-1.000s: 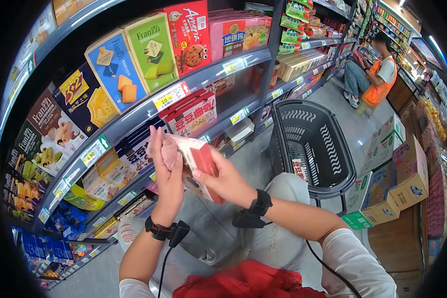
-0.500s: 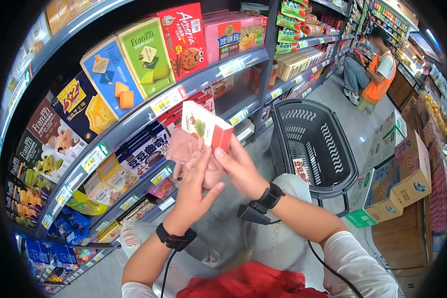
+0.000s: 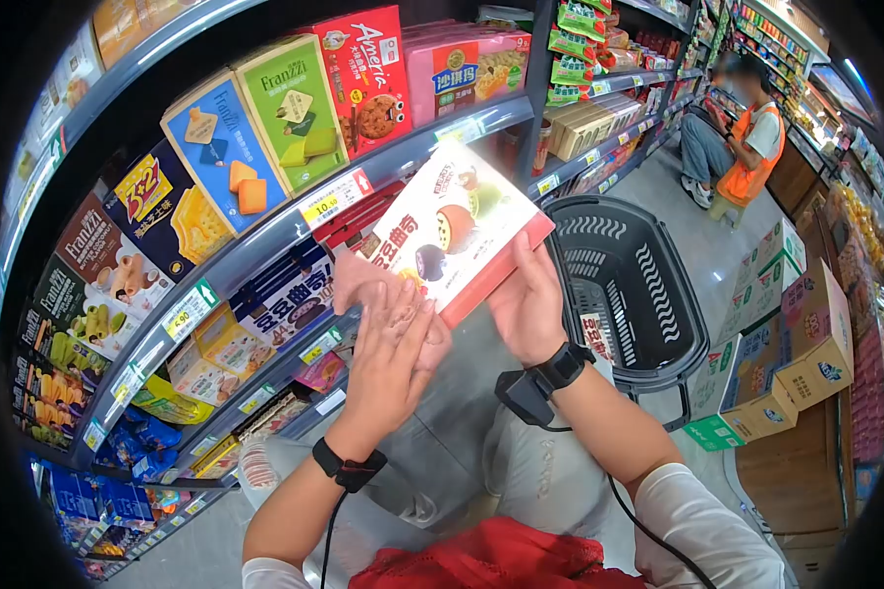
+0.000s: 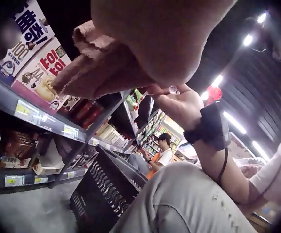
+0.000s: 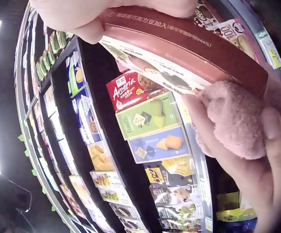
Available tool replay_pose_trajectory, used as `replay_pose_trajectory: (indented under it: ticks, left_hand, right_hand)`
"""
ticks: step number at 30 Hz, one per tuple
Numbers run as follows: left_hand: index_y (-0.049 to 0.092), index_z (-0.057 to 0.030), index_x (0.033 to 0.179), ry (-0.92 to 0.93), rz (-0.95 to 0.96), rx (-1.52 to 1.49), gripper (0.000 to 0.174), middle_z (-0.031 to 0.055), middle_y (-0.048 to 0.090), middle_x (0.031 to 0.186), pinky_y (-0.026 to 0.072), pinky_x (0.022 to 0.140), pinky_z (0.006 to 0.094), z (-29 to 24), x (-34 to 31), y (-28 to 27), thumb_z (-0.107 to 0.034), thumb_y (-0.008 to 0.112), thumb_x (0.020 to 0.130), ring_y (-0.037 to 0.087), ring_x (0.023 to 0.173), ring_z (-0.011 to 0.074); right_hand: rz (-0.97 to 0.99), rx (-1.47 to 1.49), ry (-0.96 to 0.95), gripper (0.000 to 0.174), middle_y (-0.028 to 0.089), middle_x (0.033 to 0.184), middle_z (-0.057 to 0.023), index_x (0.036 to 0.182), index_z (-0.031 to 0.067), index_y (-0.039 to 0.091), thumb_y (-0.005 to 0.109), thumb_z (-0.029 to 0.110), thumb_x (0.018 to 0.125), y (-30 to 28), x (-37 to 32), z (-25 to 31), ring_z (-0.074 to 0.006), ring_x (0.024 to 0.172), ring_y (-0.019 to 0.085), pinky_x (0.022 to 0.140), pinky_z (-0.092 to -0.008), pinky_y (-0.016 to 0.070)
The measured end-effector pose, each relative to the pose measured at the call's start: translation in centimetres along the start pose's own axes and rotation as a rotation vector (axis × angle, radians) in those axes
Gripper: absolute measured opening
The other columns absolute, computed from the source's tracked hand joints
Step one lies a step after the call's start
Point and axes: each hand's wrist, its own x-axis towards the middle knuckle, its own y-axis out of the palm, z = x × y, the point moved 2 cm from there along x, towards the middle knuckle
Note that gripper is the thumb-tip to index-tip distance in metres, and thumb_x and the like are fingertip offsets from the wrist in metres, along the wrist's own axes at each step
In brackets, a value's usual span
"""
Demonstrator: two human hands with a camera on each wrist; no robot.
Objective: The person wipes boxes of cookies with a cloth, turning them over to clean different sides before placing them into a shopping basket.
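A white and red cookie box (image 3: pixel 467 221) is tilted in front of the shelf, its printed face turned up. My right hand (image 3: pixel 527 312) grips its right end by the red side, thumb along the edge. With my left hand (image 3: pixel 388 358) I hold a bunched pink cloth (image 3: pixel 352 280) at the box's lower left corner. The right wrist view shows fingers and thumb on either side of the cloth (image 5: pixel 232 121), right at the box's red side (image 5: pixel 179 46). In the left wrist view the cloth (image 4: pixel 101 63) hangs in folds, and the box is hidden.
A black shopping basket (image 3: pixel 695 358) stands by my right knee with a similar box (image 3: pixel 594 334) in it. Shelves of cookie boxes (image 3: pixel 290 108) rise ahead and left. Cartons (image 3: pixel 810 329) stand at right; a person in an orange vest (image 3: pixel 756 157) sits farther back.
The box has turned from edge-on to show its printed face and moved up and right with my right hand. My left hand, with the cloth, has shifted right and down to the box's lower corner.
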Motion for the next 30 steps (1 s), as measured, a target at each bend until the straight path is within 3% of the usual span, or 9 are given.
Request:
replay_pose_trajectory:
  ticks: [2,6,11,12,15,16,19,22,30]
  left_hand:
    - [0.041,-0.0066,0.155,0.015,-0.024,0.040,0.074,0.0216,0.036,0.162,0.0225,0.122,0.0573,-0.1,-0.2,0.2,-0.009,0.064,0.086,0.025,0.151,0.0494]
    - [0.037,-0.0046,0.157,-0.099,-0.034,-0.100,0.075,0.0218,0.033,0.163,0.0224,0.123,0.0547,0.0,0.0,0.4,-0.009,0.064,0.087,0.026,0.151,0.0489]
    - [0.033,0.0014,0.156,-0.171,-0.227,-0.186,0.071,0.0247,0.029,0.164,0.0223,0.123,0.0506,1.6,0.3,-0.7,-0.008,0.060,0.091,0.027,0.152,0.0451]
    - [0.034,0.0038,0.155,-0.160,-0.279,-0.275,0.067,0.0256,0.031,0.163,0.0242,0.122,0.0476,1.8,0.7,-1.3,-0.011,0.057,0.094,0.031,0.151,0.0402]
    - [0.037,0.0032,0.154,-0.184,-0.255,-0.314,0.063,0.0241,0.040,0.159,0.0295,0.120,0.0446,2.7,0.7,-2.4,-0.013,0.056,0.096,0.040,0.146,0.0366]
    - [0.044,0.0005,0.150,-0.246,-0.204,-0.372,0.057,0.0224,0.049,0.151,0.0347,0.117,0.0417,2.7,0.6,-2.5,-0.017,0.058,0.098,0.048,0.140,0.0335]
    - [0.051,-0.0029,0.144,-0.340,-0.102,-0.416,0.049,0.0207,0.057,0.141,0.0396,0.112,0.0409,4.3,0.4,-2.4,-0.019,0.058,0.098,0.055,0.131,0.0314]
    - [0.054,-0.0029,0.138,-0.425,-0.002,-0.524,0.044,0.0190,0.063,0.129,0.0436,0.106,0.0376,5.0,0.6,-2.1,-0.027,0.058,0.102,0.061,0.121,0.0284]
    - [0.054,-0.0013,0.138,-0.572,-0.009,-0.629,0.043,0.0151,0.064,0.125,0.0438,0.104,0.0343,8.5,-1.0,-0.7,-0.027,0.058,0.103,0.061,0.118,0.0244]
  right_hand:
    - [0.013,0.007,0.023,0.045,0.051,0.149,-0.0100,0.151,0.0069,0.038,0.046,0.026,0.110,-0.4,0.1,-0.4,-0.0248,0.139,0.049,0.116,-0.0468,0.0399]
    - [0.100,-0.113,0.122,0.053,0.049,0.149,-0.0079,0.154,0.0059,0.034,0.055,0.017,0.106,0.1,-1.0,-2.4,-0.0189,0.138,0.048,0.116,-0.0381,0.0384]
    - [0.366,-0.540,0.207,0.054,0.054,0.142,-0.0077,0.149,0.0019,0.040,0.061,0.024,0.104,0.4,-2.6,-4.6,-0.0141,0.129,0.050,0.109,-0.0340,0.0422]
    - [0.372,-0.581,0.257,0.050,0.061,0.130,-0.0124,0.144,0.0003,0.043,0.061,0.023,0.103,0.3,-2.6,-5.0,-0.0192,0.117,0.060,0.100,-0.0371,0.0486]
    - [0.433,-0.893,0.251,0.045,0.066,0.112,-0.0195,0.138,-0.0008,0.046,0.063,0.020,0.101,0.3,-3.3,-4.9,-0.0288,0.105,0.067,0.091,-0.0401,0.0511]
    - [0.431,-0.946,0.213,0.042,0.066,0.106,-0.0265,0.131,-0.0008,0.048,0.064,0.018,0.098,0.4,-3.5,-4.9,-0.0404,0.102,0.067,0.088,-0.0435,0.0514]
    - [0.577,-1.236,0.178,0.042,0.068,0.110,-0.0222,0.134,0.0014,0.049,0.064,0.020,0.099,-0.2,-3.2,-4.5,-0.0345,0.102,0.068,0.087,-0.0423,0.0519]
    - [0.591,-1.299,0.269,0.041,0.067,0.104,-0.0260,0.131,0.0015,0.051,0.064,0.021,0.098,0.2,-3.6,-4.1,-0.0430,0.099,0.067,0.085,-0.0450,0.0519]
    - [0.584,-1.267,0.273,0.041,0.068,0.104,-0.0267,0.132,0.0018,0.051,0.064,0.021,0.098,0.6,-3.4,-3.9,-0.0434,0.097,0.068,0.084,-0.0473,0.0520]
